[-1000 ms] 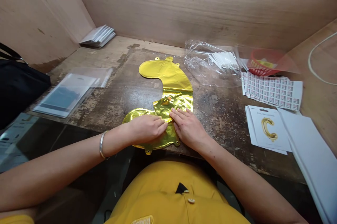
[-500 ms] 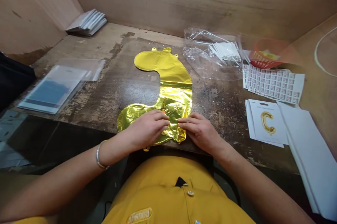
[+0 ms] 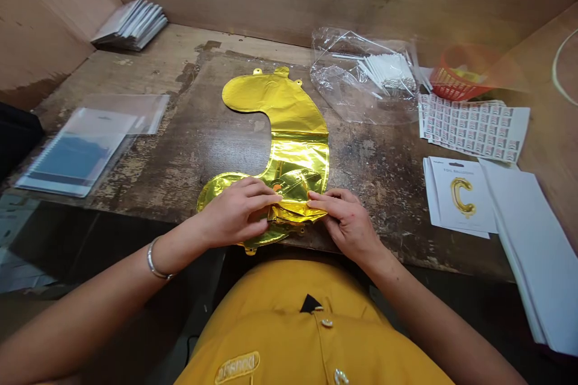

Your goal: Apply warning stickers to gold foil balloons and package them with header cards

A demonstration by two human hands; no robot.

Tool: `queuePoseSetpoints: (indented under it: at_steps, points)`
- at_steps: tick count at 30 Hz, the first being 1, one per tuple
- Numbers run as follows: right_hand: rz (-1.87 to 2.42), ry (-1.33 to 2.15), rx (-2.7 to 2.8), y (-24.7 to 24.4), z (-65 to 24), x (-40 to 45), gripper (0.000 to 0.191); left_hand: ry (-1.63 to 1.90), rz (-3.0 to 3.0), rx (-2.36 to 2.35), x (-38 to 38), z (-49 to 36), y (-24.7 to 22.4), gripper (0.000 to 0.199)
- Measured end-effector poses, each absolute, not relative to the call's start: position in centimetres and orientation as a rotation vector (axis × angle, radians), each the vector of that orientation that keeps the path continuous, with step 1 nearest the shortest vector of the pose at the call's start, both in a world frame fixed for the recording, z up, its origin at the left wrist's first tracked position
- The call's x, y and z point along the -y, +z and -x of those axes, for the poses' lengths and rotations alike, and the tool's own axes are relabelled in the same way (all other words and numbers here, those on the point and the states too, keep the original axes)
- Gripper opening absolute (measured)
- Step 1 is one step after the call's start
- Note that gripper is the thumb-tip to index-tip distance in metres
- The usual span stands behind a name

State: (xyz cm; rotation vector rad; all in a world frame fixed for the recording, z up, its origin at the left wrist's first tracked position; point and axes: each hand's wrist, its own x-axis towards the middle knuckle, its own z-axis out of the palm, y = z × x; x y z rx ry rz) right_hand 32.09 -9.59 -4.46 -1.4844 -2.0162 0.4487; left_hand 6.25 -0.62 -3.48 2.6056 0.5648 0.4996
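Observation:
A flat gold foil balloon [image 3: 289, 117], curved like a letter C, lies on the worn brown table close to its front edge. Near me, a crumpled, folded part of the foil is pinched between both hands. My left hand [image 3: 239, 207] has its fingers closed on the left side of this fold, with a small orange spot just beyond the fingertips. On the fold's right side, my right hand [image 3: 345, 216] grips the foil between thumb and fingers. The balloon's far end stays flat, with small tabs along its top.
Clear plastic sleeves [image 3: 93, 144] lie at left, a stack of packets [image 3: 133, 23] behind them. Back right are a plastic bag with white sticks [image 3: 386, 71] and a red basket [image 3: 456, 75]. Sticker sheets [image 3: 474, 126], foil balloon cards [image 3: 463, 195] and white sheets [image 3: 533, 240] lie at right.
The near part of the foil, flatter before, is now lifted and folded between my hands. My left thumb has come into view under the fold. The view has shifted slightly.

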Motion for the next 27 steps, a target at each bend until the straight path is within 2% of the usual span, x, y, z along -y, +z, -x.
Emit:
queuePoseSetpoints:
  at_steps: [5,10,14,18,23,25,27]
  points:
    - [1.509,0.474,1.951,-4.3,-31.9,9.8,0.029,0.602,-2.695,-0.624,1.3,-7.5,-4.6,0.019]
    - [1.594,0.46,1.805,-4.0,-31.2,9.4,0.01,0.592,-2.603,-0.964,2.1,-8.5,-4.1,0.012]
    - [1.801,0.274,1.801,-4.0,-30.4,8.8,0.023,0.426,-2.623,-1.245,2.4,-9.6,-3.1,0.019]
    - [1.894,0.164,1.829,-4.4,-29.9,8.4,0.025,0.281,-2.618,-1.358,1.7,-10.4,-2.8,0.018]
    - [1.933,0.203,1.808,-4.3,-29.8,8.3,0.026,0.354,-2.513,-1.338,0.8,-10.5,-3.1,0.012]
    - [1.96,0.211,1.78,-4.1,-29.6,8.3,0.022,0.403,-2.561,-1.345,0.9,-10.5,-3.2,0.014]
    - [1.963,0.173,1.754,-4.1,-29.4,8.3,0.009,0.509,-2.681,-1.307,1.1,-10.5,-3.3,0.012]
